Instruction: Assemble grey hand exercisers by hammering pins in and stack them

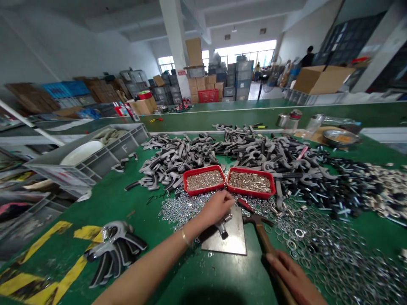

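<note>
The left hand [216,207] is curled over a dark grip part [221,228], with its fingers [222,199] closed on the metal end. The part lies on a steel plate [229,237] on the near side of a green bench [187,275]. A bracelet [185,238] circles the left wrist. The right hand [294,275] grips a wooden-handled hammer [265,239], fingers [280,264] wrapped around the shaft, and the hammer's head sits just right of the plate.

Loose washers [330,250] spread across the bench around the plate and to the right. Just beyond the left hand stand two red trays [204,180] of small metal pieces, side by side and touching. Past them, heaps of grey grip parts [178,159] cover the far bench. Assembled hand grippers [114,250] lie on yellow tape [41,258] to the near left, and a grey crate [85,156] sits left of the heaps. A person [308,57] stands far off to the right, beyond a cardboard box [321,80].
</note>
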Motion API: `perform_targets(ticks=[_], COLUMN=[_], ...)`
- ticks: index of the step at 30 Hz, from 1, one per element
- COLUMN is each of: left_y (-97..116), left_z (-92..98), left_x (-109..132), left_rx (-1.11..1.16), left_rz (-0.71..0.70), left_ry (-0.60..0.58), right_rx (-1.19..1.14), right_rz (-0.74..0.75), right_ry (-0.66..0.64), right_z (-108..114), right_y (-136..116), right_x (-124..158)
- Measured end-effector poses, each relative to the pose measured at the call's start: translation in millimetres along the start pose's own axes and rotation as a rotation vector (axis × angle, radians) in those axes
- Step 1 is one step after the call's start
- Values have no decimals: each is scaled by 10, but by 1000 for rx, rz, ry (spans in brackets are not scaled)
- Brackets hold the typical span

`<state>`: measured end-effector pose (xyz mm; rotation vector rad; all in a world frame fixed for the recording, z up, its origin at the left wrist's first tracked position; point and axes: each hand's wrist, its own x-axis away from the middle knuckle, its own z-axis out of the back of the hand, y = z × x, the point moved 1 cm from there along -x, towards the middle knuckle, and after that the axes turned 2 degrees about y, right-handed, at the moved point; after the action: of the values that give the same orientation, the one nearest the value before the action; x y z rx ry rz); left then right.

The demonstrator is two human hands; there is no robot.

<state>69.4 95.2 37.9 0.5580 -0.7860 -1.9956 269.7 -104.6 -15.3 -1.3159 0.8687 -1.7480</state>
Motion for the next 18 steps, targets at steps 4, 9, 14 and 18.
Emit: perform_targets(ticks=[4, 9, 14, 18], left_y=[-362, -445, -372, -293], left_z=[19, -76, -60, 38], left_x=[616, 671, 625, 613], left_rx=[179, 145, 60, -158], left_rz=[235, 278, 255, -12], left_ry=[101, 125, 102, -12], right_rx=[-117, -215, 43, 260], right_rz=[-130, -197, 78, 141], right_ry=[-75, 16, -62, -136], right_z=[28, 53, 123, 164], right_y=[-207, -441, -509, -478], right_x=[9, 79, 102, 11])
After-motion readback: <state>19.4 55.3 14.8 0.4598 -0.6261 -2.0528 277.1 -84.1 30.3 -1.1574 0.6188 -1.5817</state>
